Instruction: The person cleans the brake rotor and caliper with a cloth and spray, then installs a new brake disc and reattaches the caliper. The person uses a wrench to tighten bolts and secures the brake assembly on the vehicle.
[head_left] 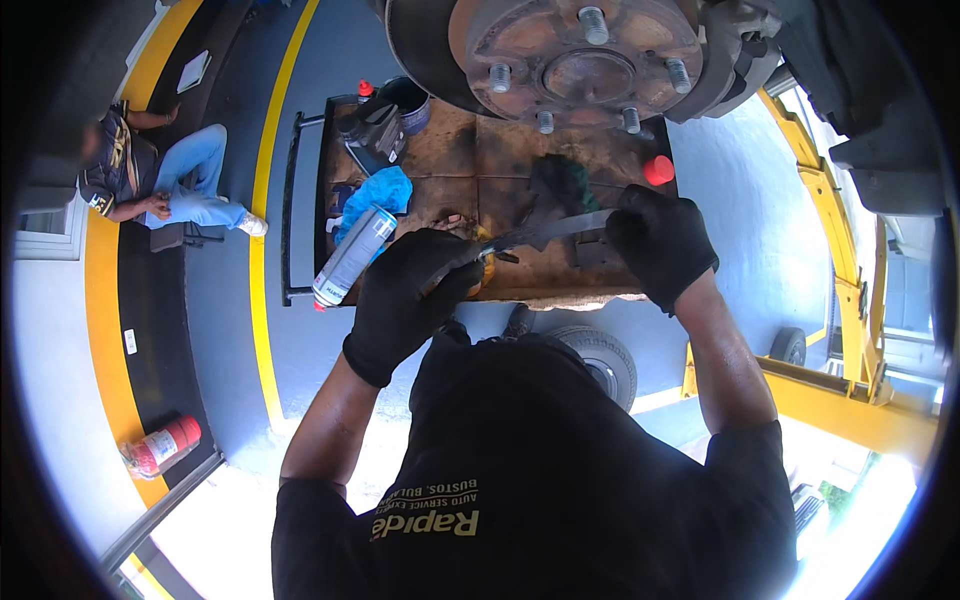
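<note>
We see both gloved hands below the brake disc: left hand and right hand, fingers clenched on a curved metal strip

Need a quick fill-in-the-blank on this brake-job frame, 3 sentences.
Both hands wear ____ gloves.
The left hand holds a spray can while the right hand grips a flat ____ strip.
A small ____ cap sits on the cart below the brake disc.
Missing: black; metal; red
</note>
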